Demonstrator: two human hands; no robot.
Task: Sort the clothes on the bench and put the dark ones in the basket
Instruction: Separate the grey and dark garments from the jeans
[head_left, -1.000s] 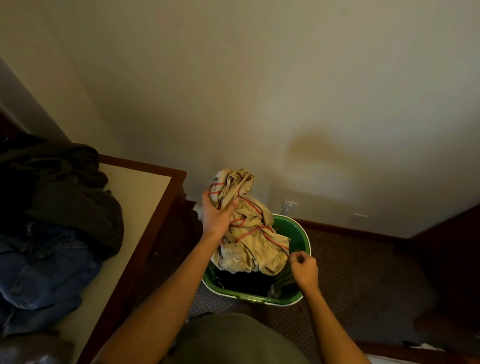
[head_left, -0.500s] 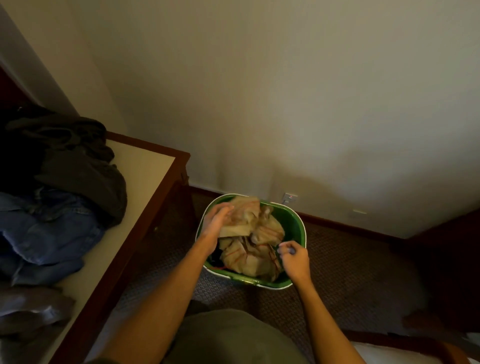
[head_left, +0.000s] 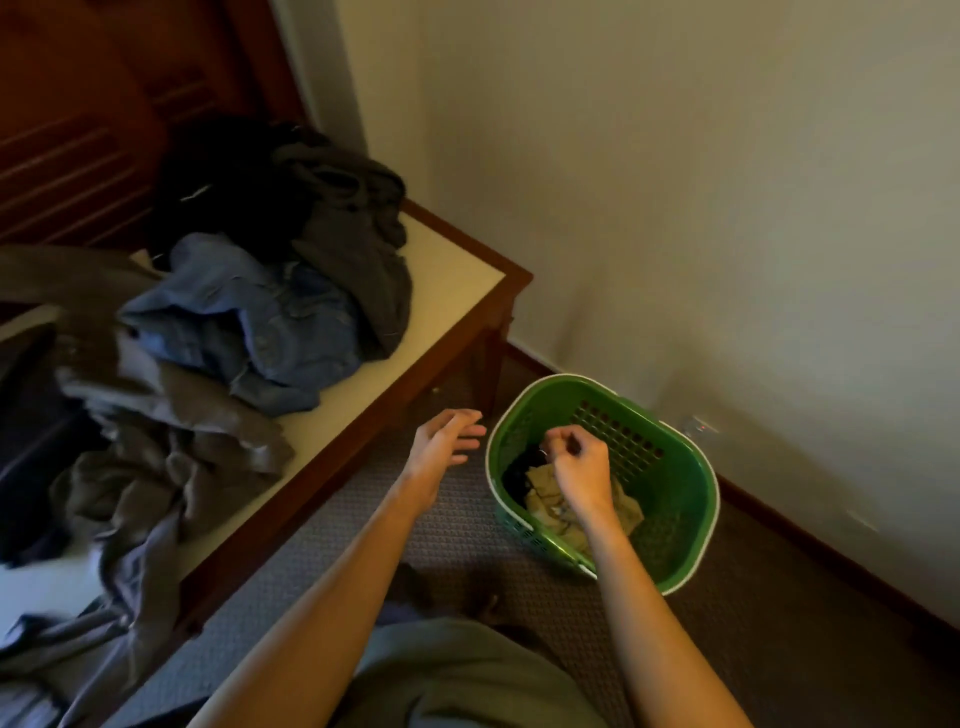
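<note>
At 9–10 o'clock on the bench (head_left: 457, 280), dark clothes (head_left: 332, 228) sit heaped, likely soft and light, best pinched at a bunched fold; basket (head_left: 691, 499) at 4 o'clock; left hand (head_left: 441, 441) open, empty; right hand (head_left: 576, 467) curled over tan garment (head_left: 545, 499), grip unclear.

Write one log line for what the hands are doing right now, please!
left hand: open, empty, beside basket | right hand: closed, inside basket above tan garment | bench: clothes remain

clothes pile (head_left: 156, 415) cut off at left edge | basket (head_left: 670, 499) contents partly hidden by right hand (head_left: 576, 467)
</note>
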